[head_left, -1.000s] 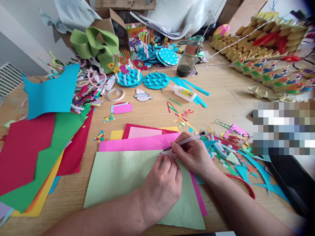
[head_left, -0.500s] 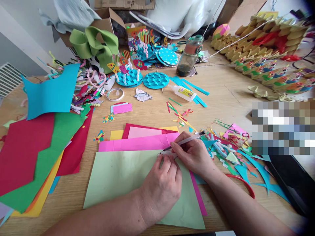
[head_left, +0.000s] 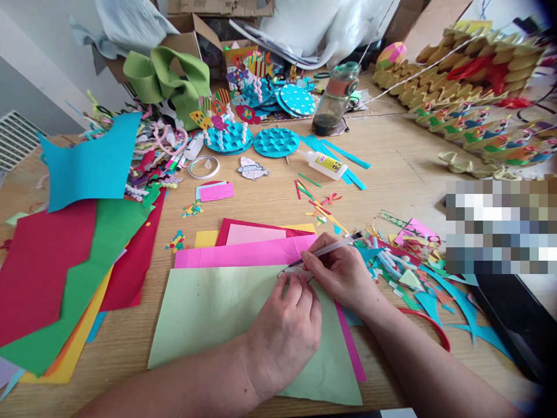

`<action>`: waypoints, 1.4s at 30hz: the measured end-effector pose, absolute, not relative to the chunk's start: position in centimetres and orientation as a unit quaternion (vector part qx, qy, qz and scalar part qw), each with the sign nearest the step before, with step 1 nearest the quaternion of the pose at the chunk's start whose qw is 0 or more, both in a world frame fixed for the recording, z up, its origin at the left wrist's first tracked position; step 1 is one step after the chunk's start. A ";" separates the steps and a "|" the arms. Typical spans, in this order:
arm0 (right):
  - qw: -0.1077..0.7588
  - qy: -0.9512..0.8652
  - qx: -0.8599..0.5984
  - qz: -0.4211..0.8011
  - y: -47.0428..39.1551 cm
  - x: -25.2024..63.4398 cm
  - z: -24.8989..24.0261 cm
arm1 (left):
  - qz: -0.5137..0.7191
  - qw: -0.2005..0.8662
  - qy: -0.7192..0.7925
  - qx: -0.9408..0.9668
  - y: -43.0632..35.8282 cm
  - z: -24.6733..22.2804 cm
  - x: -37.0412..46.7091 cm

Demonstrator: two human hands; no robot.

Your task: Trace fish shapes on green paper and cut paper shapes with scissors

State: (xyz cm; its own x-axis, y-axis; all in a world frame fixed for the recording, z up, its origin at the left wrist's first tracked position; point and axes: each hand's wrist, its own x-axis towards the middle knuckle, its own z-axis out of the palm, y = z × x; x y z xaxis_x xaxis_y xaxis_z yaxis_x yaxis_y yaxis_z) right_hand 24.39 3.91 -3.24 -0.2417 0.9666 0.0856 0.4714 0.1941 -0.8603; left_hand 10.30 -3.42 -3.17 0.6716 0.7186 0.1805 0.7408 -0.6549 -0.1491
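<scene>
A light green sheet [head_left: 209,313] lies in front of me over a pink sheet [head_left: 243,251]. Near its top edge is a small pale paper cutout [head_left: 287,271], mostly covered by my fingers. My left hand [head_left: 289,325] presses the cutout flat with bunched fingertips. In my right hand [head_left: 343,270] is a pen [head_left: 333,245], pinched between thumb and fingers, its tip at the cutout's upper left edge. Two fish cutouts [head_left: 253,170] rest farther back on the table, left of a glue bottle [head_left: 327,165].
Coloured sheets [head_left: 47,267] cover the left side. Paper scraps [head_left: 409,278] and a red curved handle [head_left: 435,331] lie by my right forearm. Behind are blue paper discs [head_left: 276,142], a bottle [head_left: 335,98] and egg cartons [head_left: 478,75]. A black object [head_left: 513,325] is at the right.
</scene>
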 end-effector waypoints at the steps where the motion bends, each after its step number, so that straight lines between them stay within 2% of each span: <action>1: 0.335 -0.697 -0.516 0.369 3.9 24.4 -3.2 | -0.051 0.106 -0.401 -0.908 -3.4 -3.1 10.3; 42: 0.340 -0.685 -0.530 0.366 3.9 24.4 -3.2 | -0.059 0.106 -0.401 -0.908 -3.4 -3.2 10.3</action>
